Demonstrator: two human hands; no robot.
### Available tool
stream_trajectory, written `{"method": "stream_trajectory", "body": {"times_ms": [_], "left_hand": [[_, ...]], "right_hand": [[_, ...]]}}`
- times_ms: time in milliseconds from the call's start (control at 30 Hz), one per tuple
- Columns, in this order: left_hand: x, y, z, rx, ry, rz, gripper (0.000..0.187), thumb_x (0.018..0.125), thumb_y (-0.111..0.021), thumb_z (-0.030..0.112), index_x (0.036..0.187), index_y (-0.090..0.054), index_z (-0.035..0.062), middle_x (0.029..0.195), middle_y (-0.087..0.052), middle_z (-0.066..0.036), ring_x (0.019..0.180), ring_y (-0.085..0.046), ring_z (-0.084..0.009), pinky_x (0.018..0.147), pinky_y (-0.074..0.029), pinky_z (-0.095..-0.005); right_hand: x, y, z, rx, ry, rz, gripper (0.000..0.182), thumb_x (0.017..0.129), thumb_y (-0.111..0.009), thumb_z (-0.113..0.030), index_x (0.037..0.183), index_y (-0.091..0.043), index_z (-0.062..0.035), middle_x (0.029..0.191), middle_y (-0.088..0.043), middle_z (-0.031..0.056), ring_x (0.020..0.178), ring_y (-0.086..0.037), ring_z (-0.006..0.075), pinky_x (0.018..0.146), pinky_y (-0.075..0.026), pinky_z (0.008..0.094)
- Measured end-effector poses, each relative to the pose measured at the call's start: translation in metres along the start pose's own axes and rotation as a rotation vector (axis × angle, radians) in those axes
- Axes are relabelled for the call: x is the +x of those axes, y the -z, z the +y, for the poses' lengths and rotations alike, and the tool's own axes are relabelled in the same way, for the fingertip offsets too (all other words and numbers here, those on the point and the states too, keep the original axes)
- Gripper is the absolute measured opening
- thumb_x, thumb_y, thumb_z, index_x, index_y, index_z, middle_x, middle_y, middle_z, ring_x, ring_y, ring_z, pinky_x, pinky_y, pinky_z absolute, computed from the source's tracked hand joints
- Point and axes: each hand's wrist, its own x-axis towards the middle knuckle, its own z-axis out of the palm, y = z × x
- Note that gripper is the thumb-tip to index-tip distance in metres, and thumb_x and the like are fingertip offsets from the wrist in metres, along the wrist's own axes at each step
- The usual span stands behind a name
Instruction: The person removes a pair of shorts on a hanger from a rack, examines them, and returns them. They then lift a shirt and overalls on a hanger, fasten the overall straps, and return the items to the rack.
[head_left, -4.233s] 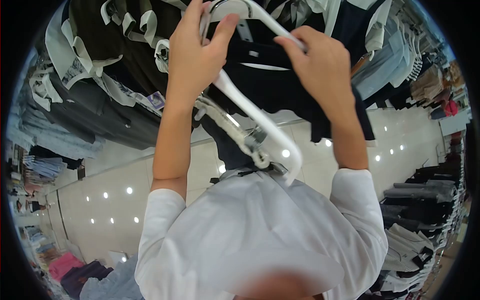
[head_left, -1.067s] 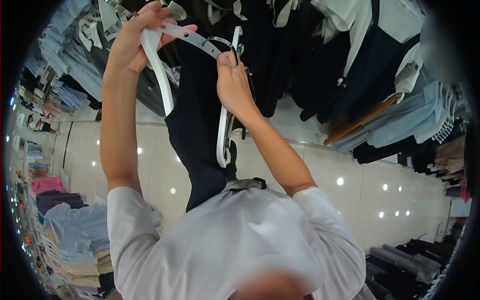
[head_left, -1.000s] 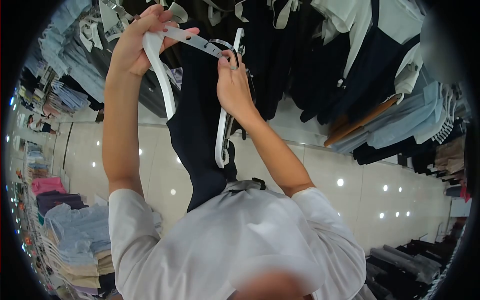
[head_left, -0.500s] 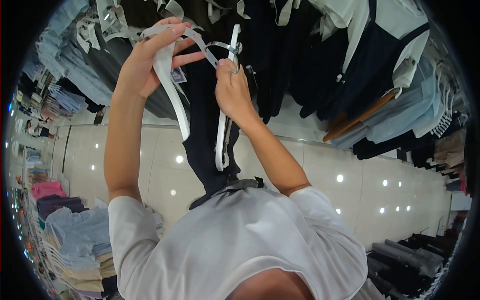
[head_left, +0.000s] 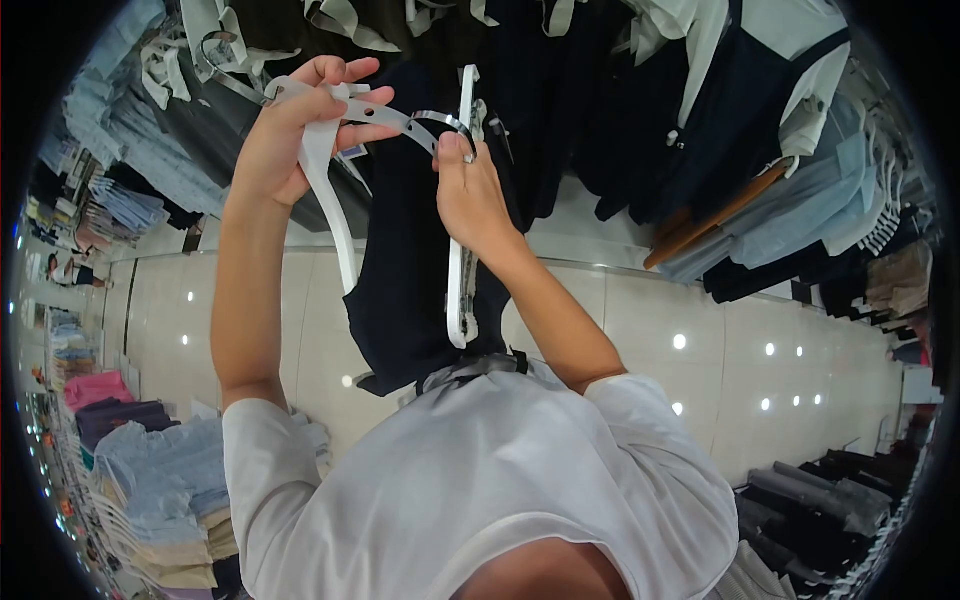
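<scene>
My left hand (head_left: 275, 140) is closed with thumb and forefinger on a white hanger (head_left: 322, 178), its other fingers stretched out. One long arm of that hanger runs down toward a dark navy garment (head_left: 405, 250). From my left hand a pale strip with holes (head_left: 385, 117) curves across to my right hand (head_left: 472, 195). My right hand grips a second white hanger (head_left: 458, 300), seen edge-on, close to its metal hook (head_left: 440, 119). The navy garment hangs between the hangers, near my waist. How it is fastened to them is hard to make out.
In front hangs a rack of dark clothes (head_left: 545, 130). A navy pinafore with a white blouse (head_left: 745, 100) and light blue garments (head_left: 800, 225) hang at the right. Folded jeans-blue clothes (head_left: 165, 465) lie at lower left. Pale tiled floor (head_left: 640, 320) lies below.
The left-hand hanger has shifted left, and the navy garment now spreads wider between the two hangers. My right hand has moved slightly right and down with its hanger.
</scene>
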Motion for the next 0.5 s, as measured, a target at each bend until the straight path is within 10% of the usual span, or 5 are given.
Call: {"method": "stream_trajectory", "body": {"times_ms": [500], "left_hand": [[0.010, 0.015, -0.034, -0.251, -0.049, -0.122, 0.015, 0.075, -0.046, -0.009, 0.084, -0.042, 0.0025, 0.127, -0.045, -0.025, 0.113, -0.059, -0.0342, 0.089, -0.056, -0.0566]], "right_hand": [[-0.010, 0.006, -0.002, -0.055, 0.071, 0.039, 0.041, 0.102, -0.032, -0.032, 0.097, -0.054, 0.0016, 0.100, -0.053, 0.0265, 0.091, -0.052, 0.0484, 0.081, -0.044, 0.0544]]}}
